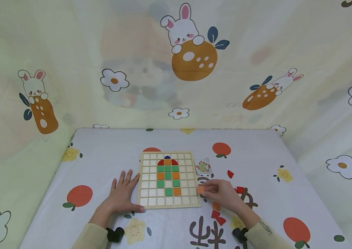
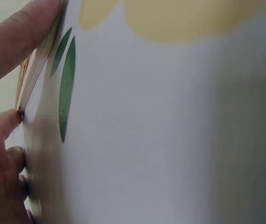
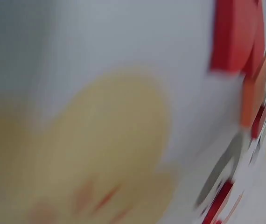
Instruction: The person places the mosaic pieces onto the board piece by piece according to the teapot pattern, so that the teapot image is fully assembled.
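A wooden grid board [image 1: 169,207] lies on the table, with green, orange, red and blue pieces filling some middle squares. My left hand [image 1: 121,195] has its fingers spread against the board's left edge, with the thumb at the lower left corner. In the left wrist view, the thumb [image 2: 18,35] and fingers meet the board's side [image 2: 35,77]. Just at the board's right edge, my right hand [image 1: 224,195] pinches a square orange tile [image 1: 200,190] between thumb and fingers. The right wrist view does not show that hand.
A small pattern card [image 1: 203,166] lies by the board's upper right. Loose pieces are scattered around the right hand: a red quarter-round piece [image 1: 230,174], a red tile [image 1: 240,190], an orange tile [image 1: 216,206] and other red pieces [image 1: 215,214]. Behind the table hangs a printed cloth [image 1: 144,103].
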`<action>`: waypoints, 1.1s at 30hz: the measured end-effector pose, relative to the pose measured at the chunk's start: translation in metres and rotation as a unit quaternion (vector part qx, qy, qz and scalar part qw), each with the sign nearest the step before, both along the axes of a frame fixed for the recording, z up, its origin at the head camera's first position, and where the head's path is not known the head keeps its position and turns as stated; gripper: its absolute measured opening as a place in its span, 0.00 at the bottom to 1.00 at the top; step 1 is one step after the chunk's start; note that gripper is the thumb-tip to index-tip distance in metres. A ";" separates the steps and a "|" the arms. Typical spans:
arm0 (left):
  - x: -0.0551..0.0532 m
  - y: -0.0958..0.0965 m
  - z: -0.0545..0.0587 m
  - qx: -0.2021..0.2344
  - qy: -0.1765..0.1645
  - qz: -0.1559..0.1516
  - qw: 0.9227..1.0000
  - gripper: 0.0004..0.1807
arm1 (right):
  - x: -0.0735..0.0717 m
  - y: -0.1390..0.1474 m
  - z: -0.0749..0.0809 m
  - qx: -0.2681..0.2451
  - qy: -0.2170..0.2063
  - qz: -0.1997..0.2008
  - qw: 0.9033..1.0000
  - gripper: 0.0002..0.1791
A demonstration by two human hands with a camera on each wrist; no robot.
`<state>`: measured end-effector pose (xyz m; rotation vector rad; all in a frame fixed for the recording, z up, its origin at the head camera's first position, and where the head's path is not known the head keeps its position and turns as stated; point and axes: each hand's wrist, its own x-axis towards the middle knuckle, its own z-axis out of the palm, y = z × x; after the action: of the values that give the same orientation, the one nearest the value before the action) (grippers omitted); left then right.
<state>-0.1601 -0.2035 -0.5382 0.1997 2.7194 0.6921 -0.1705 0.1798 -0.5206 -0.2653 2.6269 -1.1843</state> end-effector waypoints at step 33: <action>-0.001 -0.001 -0.002 0.004 0.011 -0.002 1.000 0.70 | -0.020 -0.120 -0.005 0.034 0.000 0.117 0.993 0.11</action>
<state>-0.1607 -0.2046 -0.5402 0.2150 2.7373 0.7049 -0.1905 0.0593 -0.5254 -0.5427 2.5445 -1.0168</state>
